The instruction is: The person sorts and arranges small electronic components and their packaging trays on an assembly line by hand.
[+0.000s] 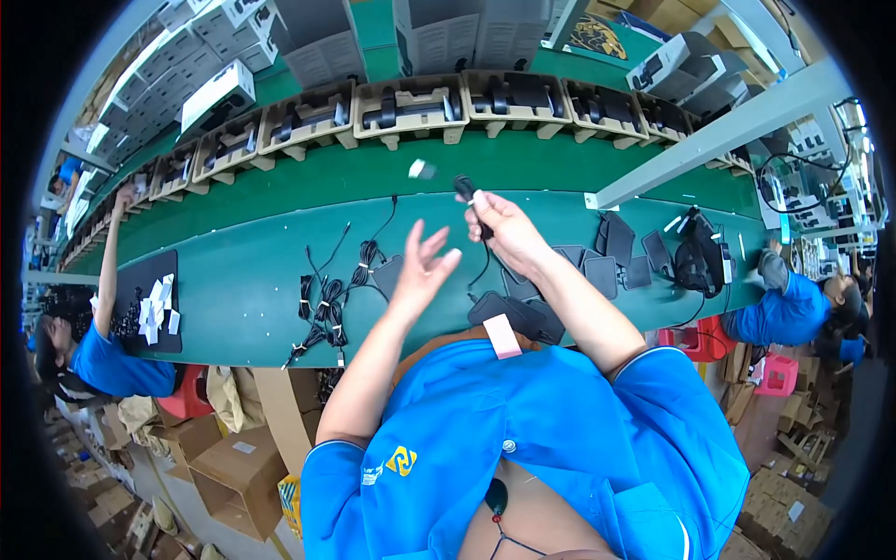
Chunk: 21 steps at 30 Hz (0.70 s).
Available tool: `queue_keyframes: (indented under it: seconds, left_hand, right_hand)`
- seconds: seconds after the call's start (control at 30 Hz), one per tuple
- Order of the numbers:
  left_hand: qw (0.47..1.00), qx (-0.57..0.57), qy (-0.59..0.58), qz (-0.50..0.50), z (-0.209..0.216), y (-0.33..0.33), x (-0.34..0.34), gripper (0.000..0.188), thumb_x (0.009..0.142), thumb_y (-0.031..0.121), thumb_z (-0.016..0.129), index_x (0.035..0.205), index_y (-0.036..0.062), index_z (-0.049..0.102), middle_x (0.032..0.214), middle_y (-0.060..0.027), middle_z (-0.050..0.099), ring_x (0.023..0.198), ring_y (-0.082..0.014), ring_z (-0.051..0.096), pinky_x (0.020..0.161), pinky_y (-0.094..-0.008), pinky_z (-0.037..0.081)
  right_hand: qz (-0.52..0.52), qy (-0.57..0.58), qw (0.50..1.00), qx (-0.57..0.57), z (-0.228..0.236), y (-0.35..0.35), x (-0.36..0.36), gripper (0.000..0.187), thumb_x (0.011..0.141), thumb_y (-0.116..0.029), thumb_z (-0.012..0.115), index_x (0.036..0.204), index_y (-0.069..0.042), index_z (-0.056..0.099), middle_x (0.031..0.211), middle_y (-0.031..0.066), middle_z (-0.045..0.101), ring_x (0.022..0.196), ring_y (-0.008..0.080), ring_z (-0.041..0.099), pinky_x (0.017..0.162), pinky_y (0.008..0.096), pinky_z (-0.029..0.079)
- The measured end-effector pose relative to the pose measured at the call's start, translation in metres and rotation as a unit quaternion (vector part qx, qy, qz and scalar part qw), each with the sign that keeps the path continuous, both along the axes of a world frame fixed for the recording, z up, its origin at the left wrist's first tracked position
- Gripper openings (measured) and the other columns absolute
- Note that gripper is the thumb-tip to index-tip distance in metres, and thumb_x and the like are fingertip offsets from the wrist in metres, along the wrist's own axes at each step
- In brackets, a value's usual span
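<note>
Over the green table, my right hand [504, 229] is closed around a bundled black cable [464, 189], with a loose end hanging below it. To its left, my left hand [426, 269] is raised with its fingers spread and nothing in them. A small white piece [422, 169] shows just beyond the hands; whether it lies down or is in the air I cannot tell. Left of my left hand lie several bundled black cables [329, 306]. Beneath and right of my right forearm are scattered flat black pads [600, 273].
Behind the table [224, 289], a row of brown moulded trays [411, 109] holding black parts lines the green belt. A grey metal post [709, 140] slants across the right. People in blue work at both sides. White pieces [157, 308] lie on a dark mat.
</note>
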State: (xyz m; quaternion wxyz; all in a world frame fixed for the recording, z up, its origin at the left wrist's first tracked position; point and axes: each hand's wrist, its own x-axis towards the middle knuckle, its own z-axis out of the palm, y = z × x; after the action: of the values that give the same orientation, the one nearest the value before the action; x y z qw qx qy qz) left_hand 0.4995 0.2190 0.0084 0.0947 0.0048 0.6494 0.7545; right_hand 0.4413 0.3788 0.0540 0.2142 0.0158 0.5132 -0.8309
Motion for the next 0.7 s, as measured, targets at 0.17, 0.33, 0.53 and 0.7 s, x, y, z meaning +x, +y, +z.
queue_keyframes:
  seconds: [0.17,0.33,0.53,0.7]
  left_hand:
    - [0.961,0.069,-0.062,-0.262,-0.002,0.024,0.015,0.029,0.090,0.015,0.049,0.115,0.0010,0.044,0.081,-0.0087,0.060,0.072,-0.0149,0.057,0.067,-0.0242,0.045]
    - [0.952,0.106,-0.159,-0.240,-0.008,-0.007,0.021,0.017,0.090,0.013,0.050,0.102,0.0017,0.053,0.067,-0.0036,0.055,0.057,-0.0080,0.048,0.053,-0.0184,0.038]
    - [0.976,0.122,-0.149,-0.099,-0.022,-0.018,0.031,0.015,0.088,0.009,0.052,0.101,0.0023,0.053,0.073,-0.0050,0.056,0.059,-0.0085,0.049,0.053,-0.0180,0.039]
    - [0.988,-0.057,-0.145,0.014,-0.040,-0.021,0.028,0.019,0.086,0.008,0.054,0.104,0.0010,0.050,0.083,-0.0064,0.058,0.067,-0.0129,0.055,0.063,-0.0221,0.046]
  right_hand:
    - [0.051,-0.089,0.978,-0.180,0.004,0.009,0.001,0.027,0.095,-0.024,0.043,0.106,0.000,0.050,0.072,0.0026,0.045,0.060,0.0089,0.041,0.053,0.0192,0.036]
    - [0.110,0.337,0.831,0.429,0.006,0.007,0.022,0.026,0.090,-0.023,0.049,0.107,-0.003,0.050,0.077,0.0063,0.056,0.061,0.0170,0.052,0.056,0.0272,0.043]
    - [0.224,0.350,0.795,0.442,-0.018,-0.001,0.047,0.029,0.087,-0.019,0.051,0.112,-0.005,0.047,0.084,0.0108,0.062,0.069,0.0284,0.060,0.062,0.0367,0.046]
    - [0.219,0.215,0.819,0.485,-0.029,-0.003,0.034,0.027,0.088,-0.020,0.050,0.111,-0.006,0.048,0.080,0.0121,0.062,0.070,0.0291,0.060,0.063,0.0381,0.046]
